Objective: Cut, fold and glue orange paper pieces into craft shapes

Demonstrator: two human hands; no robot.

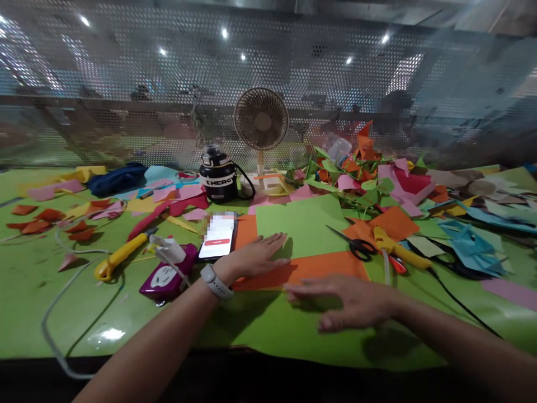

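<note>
Nearest us, over the green worktop, we hold our right grip palm down with the fingers spread, released and grasping nothing, just beside the near edge of an orange sheet. Our left grip, below a pale wristwatch, is released too, laid out flat over that sheet, fingertips over the edge of the green sheets on top of it; we cannot tell whether it presses. Left of that arm we see a purple power adapter and a yellow-handled tool; a lit phone lies just beside the orange sheet. To the right are black-handled scissors and a yellow glue gun. Farther back we have a black jug, a small fan and heaped paper scraps, before a perforated screen.
</note>
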